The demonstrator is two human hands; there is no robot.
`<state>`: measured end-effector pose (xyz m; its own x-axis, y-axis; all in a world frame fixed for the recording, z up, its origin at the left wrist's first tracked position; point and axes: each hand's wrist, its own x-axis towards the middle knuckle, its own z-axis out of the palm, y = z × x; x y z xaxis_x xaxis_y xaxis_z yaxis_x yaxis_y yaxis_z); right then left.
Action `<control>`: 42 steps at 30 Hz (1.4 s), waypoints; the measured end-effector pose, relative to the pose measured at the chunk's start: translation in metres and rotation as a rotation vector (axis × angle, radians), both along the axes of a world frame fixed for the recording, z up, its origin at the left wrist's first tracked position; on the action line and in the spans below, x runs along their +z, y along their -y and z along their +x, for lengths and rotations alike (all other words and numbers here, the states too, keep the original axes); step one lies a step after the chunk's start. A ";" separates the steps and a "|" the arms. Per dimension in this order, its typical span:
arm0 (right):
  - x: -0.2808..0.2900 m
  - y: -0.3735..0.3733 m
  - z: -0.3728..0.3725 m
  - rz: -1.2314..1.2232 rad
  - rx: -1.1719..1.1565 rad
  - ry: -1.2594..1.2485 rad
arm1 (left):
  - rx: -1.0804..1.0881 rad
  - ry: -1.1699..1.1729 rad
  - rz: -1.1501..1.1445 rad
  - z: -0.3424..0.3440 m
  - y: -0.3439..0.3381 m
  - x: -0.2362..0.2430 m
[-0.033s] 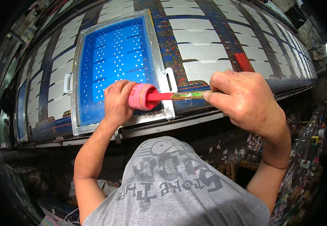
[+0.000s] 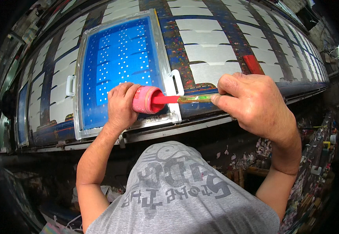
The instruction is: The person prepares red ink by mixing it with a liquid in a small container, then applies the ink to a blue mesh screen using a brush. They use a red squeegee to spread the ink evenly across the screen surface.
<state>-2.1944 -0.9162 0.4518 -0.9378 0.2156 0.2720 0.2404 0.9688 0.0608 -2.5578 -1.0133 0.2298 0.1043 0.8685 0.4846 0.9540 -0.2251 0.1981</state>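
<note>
My left hand (image 2: 121,104) is wrapped round a pink jar (image 2: 141,100), tipped on its side with its mouth to the right. Red ink shows inside its opening. In my right hand (image 2: 251,103) a stirring stick (image 2: 196,99) is pinched by its green and yellow stained end. The stick's other end is coated red and reaches into the jar; its tip is hidden there. Both hands hover over the near edge of a printing screen (image 2: 116,62), which has blue mesh with white dots, a metal frame and white handles.
Beneath the screen runs a long, paint-spattered table (image 2: 232,35) carrying rows of light grey pieces (image 2: 204,52). A flat red piece (image 2: 252,64) lies beyond my right hand. White handles (image 2: 176,81) stick up at the screen's sides. Coloured scraps (image 2: 263,150) litter the area below the table, at right.
</note>
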 end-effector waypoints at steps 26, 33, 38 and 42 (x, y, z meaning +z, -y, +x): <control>-0.022 0.057 -0.171 0.045 0.158 -0.089 | 0.188 -0.051 0.021 -0.174 0.127 0.027; -0.029 0.083 -0.223 0.073 0.166 -0.133 | 0.244 -0.057 0.020 -0.228 0.163 0.030; -0.023 0.095 -0.239 0.012 0.143 -0.179 | 0.301 -0.036 -0.024 -0.257 0.180 0.021; -0.010 0.102 -0.236 0.004 0.117 -0.198 | 0.330 -0.035 -0.043 -0.269 0.186 0.013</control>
